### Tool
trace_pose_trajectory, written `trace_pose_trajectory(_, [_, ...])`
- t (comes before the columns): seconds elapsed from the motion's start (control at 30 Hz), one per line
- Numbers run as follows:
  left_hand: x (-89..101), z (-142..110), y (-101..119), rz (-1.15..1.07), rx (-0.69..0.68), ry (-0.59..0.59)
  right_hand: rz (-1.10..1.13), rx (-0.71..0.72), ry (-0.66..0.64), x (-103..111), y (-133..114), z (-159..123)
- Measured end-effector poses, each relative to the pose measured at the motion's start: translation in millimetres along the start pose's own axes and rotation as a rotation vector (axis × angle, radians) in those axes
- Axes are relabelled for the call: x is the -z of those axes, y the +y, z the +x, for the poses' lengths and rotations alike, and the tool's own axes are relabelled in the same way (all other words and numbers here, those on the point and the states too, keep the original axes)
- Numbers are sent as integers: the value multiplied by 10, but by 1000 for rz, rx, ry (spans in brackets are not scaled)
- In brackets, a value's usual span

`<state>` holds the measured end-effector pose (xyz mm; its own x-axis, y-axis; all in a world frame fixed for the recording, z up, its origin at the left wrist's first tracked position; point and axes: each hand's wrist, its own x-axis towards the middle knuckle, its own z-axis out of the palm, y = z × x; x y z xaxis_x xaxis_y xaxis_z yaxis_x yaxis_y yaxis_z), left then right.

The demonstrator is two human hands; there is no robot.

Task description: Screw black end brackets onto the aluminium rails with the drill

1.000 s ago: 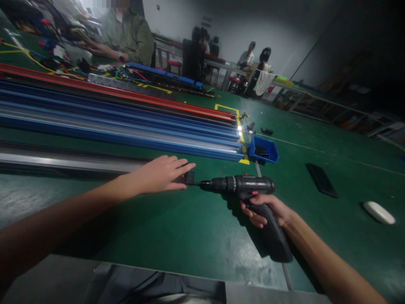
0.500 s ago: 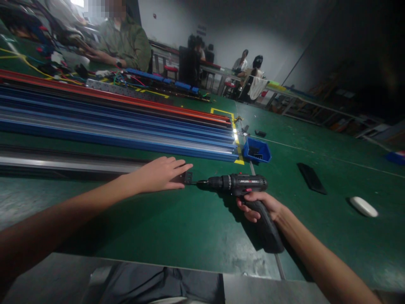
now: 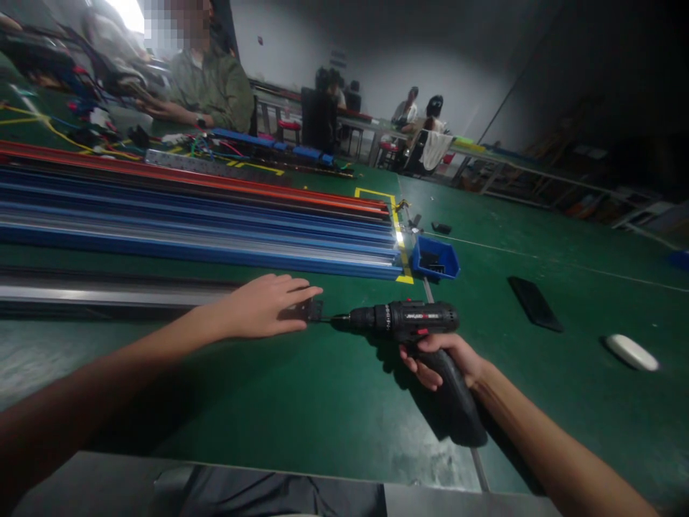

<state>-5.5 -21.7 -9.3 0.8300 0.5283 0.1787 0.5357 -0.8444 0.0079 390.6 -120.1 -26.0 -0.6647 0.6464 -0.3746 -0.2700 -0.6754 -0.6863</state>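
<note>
A long dark metal rail (image 3: 123, 293) lies along the near part of the green table. My left hand (image 3: 263, 307) is laid over its right end, thumb on the near side and fingers across the far side, holding it. A small black end piece (image 3: 315, 310) shows just past the fingertips. My right hand (image 3: 444, 359) is wrapped round the handle of a black cordless drill (image 3: 423, 316). The drill lies level and points left, its thin bit (image 3: 326, 319) meeting the end piece. Whether the bit sits in a screw is too small to tell.
Blue rails (image 3: 215, 233) and orange rails (image 3: 242, 179) lie behind. Right of them stands a blue bin (image 3: 437, 258) with black parts. Farther right are a black phone-like slab (image 3: 534, 303) and a white rounded object (image 3: 631, 352). A person (image 3: 226, 90) sits across the table near wires.
The view has shifted slightly, so everything appears a little displaced. Both hands, the drill and the rail keep nearly the same positions relative to each other.
</note>
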Motion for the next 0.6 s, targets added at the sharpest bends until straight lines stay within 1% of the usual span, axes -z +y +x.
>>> trace_pose_trajectory(0.1, [-13, -21, 3, -6, 10, -7, 14, 50, -5, 39, -4, -15])
trace_pose_trajectory(0.2, [-12, -35, 17, -11, 20, -27, 23, 136, -3, 44, -48, -27])
trace_pose_trajectory(0.33, [28, -39, 42, -28, 28, -60, 31, 306, 75, 3, -137, -29])
trace_pose_trajectory(0.4, [55, -36, 63, -10, 25, -21, 38, 392, 121, -20, -171, -19])
trace_pose_trajectory(0.47, [85, -22, 106, 19, 5, 45, 60, 459, 156, -31, -191, -4])
trace_pose_trajectory(0.57, [118, 48, 247, 51, -52, 137, 115, 513, 203, -23, -198, 25])
trace_pose_trajectory(0.6, [121, 93, 317, 75, -78, 152, 136, 519, 217, -16, -196, 35])
